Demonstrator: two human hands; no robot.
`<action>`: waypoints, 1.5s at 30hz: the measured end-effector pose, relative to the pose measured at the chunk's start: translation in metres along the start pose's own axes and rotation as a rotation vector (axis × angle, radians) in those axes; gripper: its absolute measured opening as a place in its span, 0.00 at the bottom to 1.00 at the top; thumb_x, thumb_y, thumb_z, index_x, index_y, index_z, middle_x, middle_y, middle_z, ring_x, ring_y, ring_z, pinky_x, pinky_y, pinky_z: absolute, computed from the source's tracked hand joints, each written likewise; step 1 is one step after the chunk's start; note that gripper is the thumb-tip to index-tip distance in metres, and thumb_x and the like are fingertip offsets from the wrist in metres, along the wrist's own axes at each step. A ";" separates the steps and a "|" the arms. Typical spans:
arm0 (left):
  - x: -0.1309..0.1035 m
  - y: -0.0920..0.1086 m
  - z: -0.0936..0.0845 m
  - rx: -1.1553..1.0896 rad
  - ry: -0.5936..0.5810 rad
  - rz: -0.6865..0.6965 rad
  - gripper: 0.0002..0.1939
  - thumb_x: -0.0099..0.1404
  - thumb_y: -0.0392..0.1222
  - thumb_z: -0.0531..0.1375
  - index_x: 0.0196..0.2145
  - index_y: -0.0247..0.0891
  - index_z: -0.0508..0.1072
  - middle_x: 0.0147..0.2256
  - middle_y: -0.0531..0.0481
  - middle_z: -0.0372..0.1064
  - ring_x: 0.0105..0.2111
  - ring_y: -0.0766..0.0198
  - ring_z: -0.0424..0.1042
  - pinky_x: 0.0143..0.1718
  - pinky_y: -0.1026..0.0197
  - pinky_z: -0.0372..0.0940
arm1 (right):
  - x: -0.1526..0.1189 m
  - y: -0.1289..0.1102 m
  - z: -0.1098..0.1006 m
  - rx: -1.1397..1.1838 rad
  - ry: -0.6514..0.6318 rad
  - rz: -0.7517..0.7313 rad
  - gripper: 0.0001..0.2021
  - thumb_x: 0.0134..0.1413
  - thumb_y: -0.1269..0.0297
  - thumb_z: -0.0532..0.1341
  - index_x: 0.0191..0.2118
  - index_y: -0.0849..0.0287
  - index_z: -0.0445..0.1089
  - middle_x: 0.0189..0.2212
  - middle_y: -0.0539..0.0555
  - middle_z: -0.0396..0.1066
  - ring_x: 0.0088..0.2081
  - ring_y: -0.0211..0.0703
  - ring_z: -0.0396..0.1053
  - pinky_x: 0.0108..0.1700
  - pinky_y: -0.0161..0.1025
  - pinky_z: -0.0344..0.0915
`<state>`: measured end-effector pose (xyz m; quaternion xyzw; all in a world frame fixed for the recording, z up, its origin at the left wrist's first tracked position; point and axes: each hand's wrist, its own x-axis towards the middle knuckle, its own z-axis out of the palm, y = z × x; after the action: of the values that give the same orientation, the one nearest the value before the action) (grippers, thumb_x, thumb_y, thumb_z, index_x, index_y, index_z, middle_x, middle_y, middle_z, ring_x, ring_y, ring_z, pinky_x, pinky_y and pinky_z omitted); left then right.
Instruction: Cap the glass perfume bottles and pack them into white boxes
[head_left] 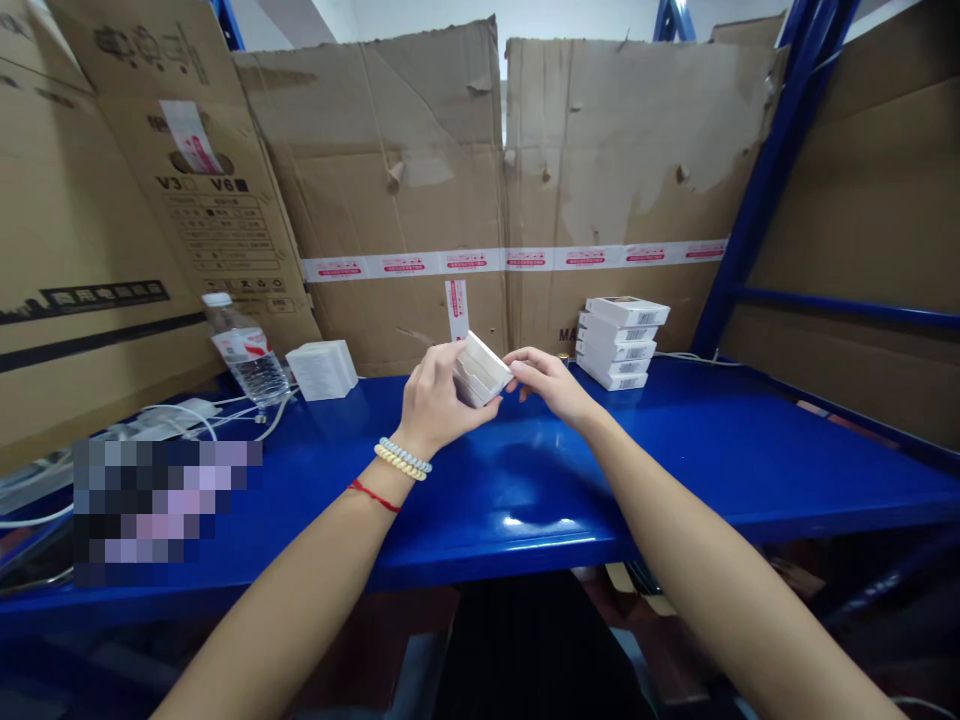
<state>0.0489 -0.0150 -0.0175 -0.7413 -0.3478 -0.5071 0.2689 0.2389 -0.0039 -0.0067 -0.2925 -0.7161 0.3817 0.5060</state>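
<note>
A small white box (482, 372) is held tilted above the blue table, one face turned toward the camera. My left hand (439, 400) grips it from the left, with the thumb along its lower edge. At the box's right edge, my right hand (549, 382) touches it with bent fingers; whether those fingertips pinch a flap is too small to tell. To the right stands a stack of several white boxes (619, 343) with barcode labels. A white block of stacked pieces (322, 370) sits on the table to the left.
The blue table (675, 450) runs below both hands. A plastic bottle (247, 352) leans at the left, beside white cables (206, 420) and a pixelated area. Cardboard sheets (390, 200) stand behind, and a blue metal post (772, 190) rises at the right.
</note>
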 end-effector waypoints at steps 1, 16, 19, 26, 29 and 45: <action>0.000 0.002 0.000 -0.005 -0.029 0.001 0.39 0.47 0.50 0.67 0.53 0.40 0.55 0.46 0.44 0.65 0.45 0.53 0.70 0.43 0.53 0.67 | 0.000 0.000 0.002 0.025 -0.029 -0.004 0.17 0.48 0.50 0.60 0.37 0.59 0.66 0.27 0.51 0.69 0.29 0.38 0.66 0.27 0.34 0.61; -0.007 0.017 0.008 -0.222 -0.225 -0.441 0.43 0.34 0.59 0.71 0.42 0.42 0.54 0.37 0.49 0.66 0.37 0.53 0.72 0.34 0.56 0.63 | 0.001 0.003 0.008 0.048 0.028 0.109 0.11 0.43 0.57 0.62 0.31 0.57 0.66 0.21 0.47 0.66 0.23 0.36 0.65 0.21 0.32 0.61; -0.006 0.018 0.009 -0.229 -0.253 -0.462 0.44 0.33 0.60 0.71 0.42 0.42 0.54 0.38 0.47 0.66 0.38 0.52 0.72 0.34 0.57 0.62 | 0.000 0.001 0.006 0.102 -0.041 0.216 0.11 0.41 0.58 0.62 0.31 0.58 0.67 0.23 0.48 0.67 0.24 0.37 0.65 0.20 0.32 0.62; -0.005 0.009 0.011 -0.339 -0.287 -0.514 0.40 0.34 0.53 0.72 0.39 0.42 0.54 0.33 0.51 0.66 0.33 0.58 0.70 0.31 0.61 0.61 | -0.005 -0.007 0.001 0.144 -0.201 0.272 0.17 0.34 0.63 0.67 0.35 0.58 0.66 0.27 0.49 0.69 0.29 0.40 0.68 0.24 0.36 0.68; -0.007 0.004 0.011 -0.433 -0.307 -0.507 0.39 0.33 0.52 0.72 0.40 0.42 0.56 0.33 0.52 0.66 0.30 0.62 0.69 0.30 0.62 0.61 | -0.006 -0.007 0.000 0.154 -0.204 0.283 0.17 0.35 0.63 0.69 0.34 0.59 0.66 0.28 0.49 0.69 0.29 0.40 0.69 0.26 0.36 0.69; 0.002 -0.022 0.009 -0.897 -0.410 -0.574 0.14 0.51 0.48 0.64 0.30 0.37 0.68 0.30 0.51 0.68 0.29 0.65 0.67 0.32 0.61 0.63 | 0.001 0.018 -0.017 0.322 -0.199 0.150 0.22 0.32 0.66 0.71 0.39 0.59 0.68 0.32 0.51 0.74 0.33 0.40 0.71 0.31 0.35 0.68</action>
<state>0.0374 0.0053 -0.0174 -0.7419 -0.3310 -0.5036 -0.2939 0.2551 0.0106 -0.0185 -0.2211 -0.6685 0.5548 0.4431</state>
